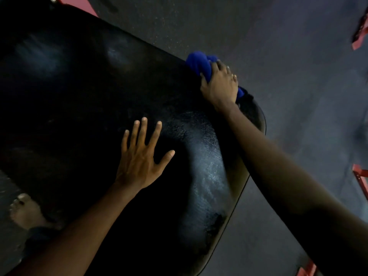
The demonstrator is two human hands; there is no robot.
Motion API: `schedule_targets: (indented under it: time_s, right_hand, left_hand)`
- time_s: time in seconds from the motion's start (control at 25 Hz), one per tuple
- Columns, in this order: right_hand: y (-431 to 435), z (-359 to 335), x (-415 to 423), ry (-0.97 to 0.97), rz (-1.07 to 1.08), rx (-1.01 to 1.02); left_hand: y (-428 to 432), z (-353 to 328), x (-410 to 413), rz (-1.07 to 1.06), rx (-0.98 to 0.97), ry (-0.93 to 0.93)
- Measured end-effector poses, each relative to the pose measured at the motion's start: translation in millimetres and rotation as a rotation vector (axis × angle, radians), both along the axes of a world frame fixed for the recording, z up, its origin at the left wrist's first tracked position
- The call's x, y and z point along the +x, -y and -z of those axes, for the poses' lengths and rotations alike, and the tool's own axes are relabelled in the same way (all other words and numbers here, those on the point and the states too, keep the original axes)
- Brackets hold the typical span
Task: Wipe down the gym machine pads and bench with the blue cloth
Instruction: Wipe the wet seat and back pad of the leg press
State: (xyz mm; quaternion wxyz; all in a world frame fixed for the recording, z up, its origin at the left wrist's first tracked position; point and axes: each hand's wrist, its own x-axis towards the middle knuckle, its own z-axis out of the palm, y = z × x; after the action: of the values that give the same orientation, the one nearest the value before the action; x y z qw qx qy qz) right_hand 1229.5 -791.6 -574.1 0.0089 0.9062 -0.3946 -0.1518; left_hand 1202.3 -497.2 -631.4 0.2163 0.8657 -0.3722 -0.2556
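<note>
The blue cloth [199, 65] is bunched into a soft wad under the right hand [220, 84], pressed against the far edge of the black bench pad [83, 92], close to its rounded end; a small tail of it pokes out on the other side of the palm. It looks light and limp, the sort of thing that folds wherever you squeeze it, so balling it up in the palm as this person does seems the sensible hold, fingers curled over the top and clenched on the fabric. The left hand [139, 156] lies flat on the pad with fingers spread and loose, gripping nothing, probably steadying the person's lean. The pad itself looks firm and smooth, a bit shiny, with pale streaks near the rounded end that may be damp or just glare, so I'd guess the cloth slides easily there. Its long axis runs from the upper left down to the lower right of the view, the rounded end lying toward the right. Dark floor [278, 36] shows beyond it, with bits of red frame [360, 36] at the edges
</note>
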Motion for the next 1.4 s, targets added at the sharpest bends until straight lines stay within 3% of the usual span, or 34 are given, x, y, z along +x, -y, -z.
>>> schedule_targets:
  time_s: [0.08, 0.24, 0.4, 0.52, 0.68, 0.84, 0.96, 1.24, 1.4]
  right_hand:
    - [2.7, 5.4, 19.5, -0.005, 0.066, 0.008]
    - [-44.3, -31.4, -62.5, -0.010, -0.177, 0.066]
    - [-62.4, -78.7, -141.2, -0.007, -0.052, 0.036]
    - [-38.2, -47.4, -88.2, -0.007, 0.072, -0.093]
    - [-34.5, 4.7, 0.7, -0.034, 0.037, -0.033]
    - [-55.5, -14.5, -40.4, -0.003, -0.191, 0.062]
    - [-61.5, -26.7, -69.6, 0.013, -0.174, 0.066]
    - [-38.2, 25.0, 35.7, -0.005, -0.075, 0.074]
    - [-70.1, -21.8, -53.3, 0.024, -0.193, 0.106]
  left_hand:
    - [-0.7, -0.5, -0.8, 0.004, 0.003, 0.006]
    - [0.1, -1.4, -0.2, -0.001, 0.002, 0.002]
    - [-0.5, -0.6, 0.0, -0.002, 0.005, -0.008]
    - [-0.7, -0.8, 0.2, -0.005, 0.003, -0.004]
    - [0.3, 0.1, 0.1, -0.008, -0.010, -0.005]
    - [1.7, -0.7, 0.1, -0.021, 0.002, 0.017]
    - [1.0, -0.7, -0.2, -0.026, -0.008, 0.003]
    - [0.5, 1.8, -1.7, -0.030, -0.029, 0.016]
    - [0.9, 0.0, -0.8, -0.036, -0.023, 0.010]
